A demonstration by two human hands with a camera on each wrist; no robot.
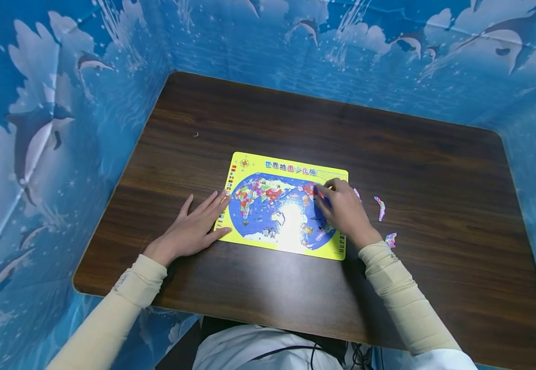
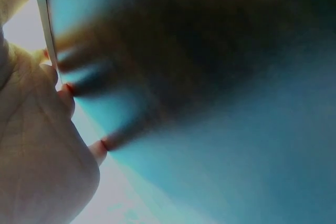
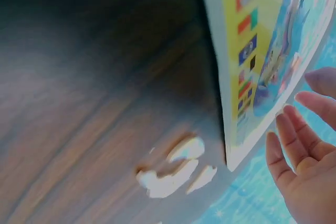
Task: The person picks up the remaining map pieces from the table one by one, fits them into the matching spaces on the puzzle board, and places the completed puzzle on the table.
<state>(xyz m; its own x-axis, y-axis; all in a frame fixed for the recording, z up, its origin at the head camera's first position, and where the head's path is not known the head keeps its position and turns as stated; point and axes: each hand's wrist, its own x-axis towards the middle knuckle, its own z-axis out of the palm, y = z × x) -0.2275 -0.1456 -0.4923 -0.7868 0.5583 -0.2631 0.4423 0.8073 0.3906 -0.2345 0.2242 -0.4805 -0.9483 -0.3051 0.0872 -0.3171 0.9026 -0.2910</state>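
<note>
A yellow-bordered world map puzzle board [image 1: 286, 248] lies flat on the table, its blue oval filled with coloured land pieces and a bright glare spot. My left hand [image 1: 191, 229] rests spread, fingertips and thumb on the board's left border; in the left wrist view the palm of this hand [image 2: 39, 140] appears beside a pale edge. At the upper right of the map, my right hand [image 1: 347, 210] touches the surface with thumb and fingertips. Seen from the right wrist, that hand [image 3: 310, 156] has loosely bent fingers, and no piece shows between them.
Right of the board lie a narrow pink-purple puzzle piece [image 1: 381, 208] and a fan-shaped piece [image 1: 390, 239]; another piece [image 1: 357, 193] is partly covered by the right hand. A thin white curl [image 1: 196, 134] lies on the brown table [image 1: 443, 205]. Blue dolphin-print cloth [image 1: 268, 61] surrounds it.
</note>
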